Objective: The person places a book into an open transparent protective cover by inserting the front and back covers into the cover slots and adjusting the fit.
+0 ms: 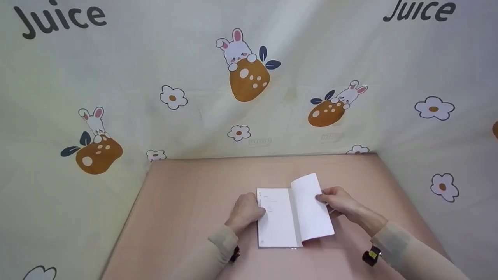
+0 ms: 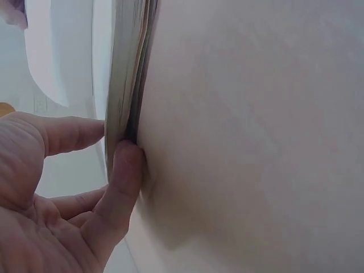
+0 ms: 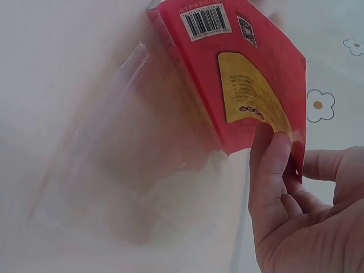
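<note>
On my remote feed, a book (image 1: 277, 223) lies open on the desk (image 1: 194, 186): its left edge is pinched by the fingers of the left hand (image 1: 244, 212); its raised red cover (image 3: 278, 65), at right, by those of the right hand (image 1: 342, 201); clear plastic (image 3: 131, 153) shows beside the book.

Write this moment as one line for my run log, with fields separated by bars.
left hand: holds book at left edge | right hand: pinches raised red cover | book: lies open on pink tabletop
</note>
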`<state>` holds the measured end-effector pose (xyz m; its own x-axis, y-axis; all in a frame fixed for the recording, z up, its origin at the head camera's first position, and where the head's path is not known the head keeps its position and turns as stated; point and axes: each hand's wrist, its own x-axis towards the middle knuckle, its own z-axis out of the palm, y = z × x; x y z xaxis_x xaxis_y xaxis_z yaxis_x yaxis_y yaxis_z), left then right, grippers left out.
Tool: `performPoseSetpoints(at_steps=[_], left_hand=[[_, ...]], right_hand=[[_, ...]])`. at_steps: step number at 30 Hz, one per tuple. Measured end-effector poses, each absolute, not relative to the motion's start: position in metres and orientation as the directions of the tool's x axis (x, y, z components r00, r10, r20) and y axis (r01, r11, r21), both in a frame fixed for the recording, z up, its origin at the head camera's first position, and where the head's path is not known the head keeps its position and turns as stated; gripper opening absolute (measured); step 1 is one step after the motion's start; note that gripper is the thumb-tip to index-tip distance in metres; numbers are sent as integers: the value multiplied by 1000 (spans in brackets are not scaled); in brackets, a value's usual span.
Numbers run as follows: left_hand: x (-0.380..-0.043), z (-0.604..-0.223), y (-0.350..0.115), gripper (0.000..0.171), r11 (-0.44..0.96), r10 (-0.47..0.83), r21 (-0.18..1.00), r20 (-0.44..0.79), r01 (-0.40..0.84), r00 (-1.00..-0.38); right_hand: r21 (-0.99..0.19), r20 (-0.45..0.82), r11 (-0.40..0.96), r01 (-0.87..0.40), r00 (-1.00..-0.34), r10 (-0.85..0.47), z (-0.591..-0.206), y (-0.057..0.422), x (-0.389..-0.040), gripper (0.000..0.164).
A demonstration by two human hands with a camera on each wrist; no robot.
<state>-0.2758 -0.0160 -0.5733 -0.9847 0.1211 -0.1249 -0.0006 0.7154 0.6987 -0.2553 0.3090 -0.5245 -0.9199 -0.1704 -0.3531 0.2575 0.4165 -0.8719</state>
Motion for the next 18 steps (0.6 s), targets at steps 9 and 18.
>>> performPoseSetpoints(at_steps=[9,18], left_hand=[[-270,-557,-5,33,847,166,514,-21,132,-986],[-265,-535,31,33,859,297,404,106,314,-949]], right_hand=[[-877,-354,411,249,-913,-203,-527,309,-259,27],[-905,-349,342,252,-900,-260,-530,302,-262,29]])
